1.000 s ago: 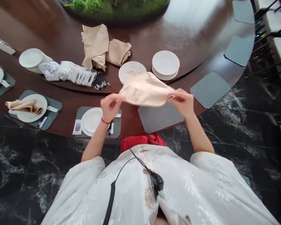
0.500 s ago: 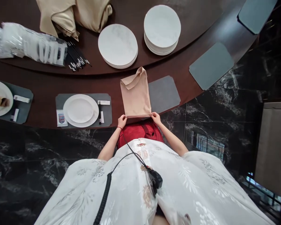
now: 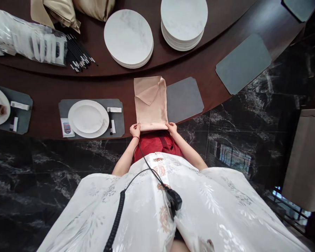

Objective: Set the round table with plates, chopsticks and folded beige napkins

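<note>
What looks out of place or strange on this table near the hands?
The beige napkin looks uneven: its far corner flops over crookedly while the left hand and right hand pinch its near edge.

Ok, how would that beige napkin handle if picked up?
The beige napkin likely is floppy: its top corner flops over. It seems light, held by just the left hand and right hand at one edge. Its sheen hints it may slip.

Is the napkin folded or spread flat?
Folded: the napkin lies doubled, a top corner flapped over, its near edge pinched by the left hand and right hand.
</note>
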Demonstrator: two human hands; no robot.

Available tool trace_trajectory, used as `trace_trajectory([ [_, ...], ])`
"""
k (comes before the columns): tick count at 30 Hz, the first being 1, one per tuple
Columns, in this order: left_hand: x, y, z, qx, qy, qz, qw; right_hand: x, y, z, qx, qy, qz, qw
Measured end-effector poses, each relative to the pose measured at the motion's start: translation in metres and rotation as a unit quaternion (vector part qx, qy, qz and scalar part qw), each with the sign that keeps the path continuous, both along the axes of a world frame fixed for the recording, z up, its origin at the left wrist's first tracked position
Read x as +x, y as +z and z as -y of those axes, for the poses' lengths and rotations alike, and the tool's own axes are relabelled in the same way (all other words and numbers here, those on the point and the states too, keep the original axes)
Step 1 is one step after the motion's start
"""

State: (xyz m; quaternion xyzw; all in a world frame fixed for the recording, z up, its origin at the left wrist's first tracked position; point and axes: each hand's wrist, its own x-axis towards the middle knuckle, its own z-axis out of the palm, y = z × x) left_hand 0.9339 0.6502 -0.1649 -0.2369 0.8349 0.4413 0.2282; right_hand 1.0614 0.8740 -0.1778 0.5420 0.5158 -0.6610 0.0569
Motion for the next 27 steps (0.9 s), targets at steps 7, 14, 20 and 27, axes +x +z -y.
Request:
trace_trajectory([
  [7, -0.041, 0.025, 0.03, 0.205, -0.119, 0.112, 0.965, -0.013, 0.03, -0.041, -0.1, 0.18, -0.043, 0.978],
  [14, -0.126, 0.163, 0.009, 0.123, -0.314, -0.388, 0.858, -0.079, 0.153, -0.093, 0.333, 0.238, -0.316, 0.856],
  [20, -0.137, 0.235, -0.013, 0.183, -0.237, -0.422, 0.856, -0.103, 0.236, -0.095, 0.354, 0.161, -0.386, 0.837],
  [27, -0.19, 0.209, -0.053, 0.237, -0.172, -0.419, 0.859, -0.173, 0.214, -0.106, 0.366, 0.114, -0.368, 0.847],
])
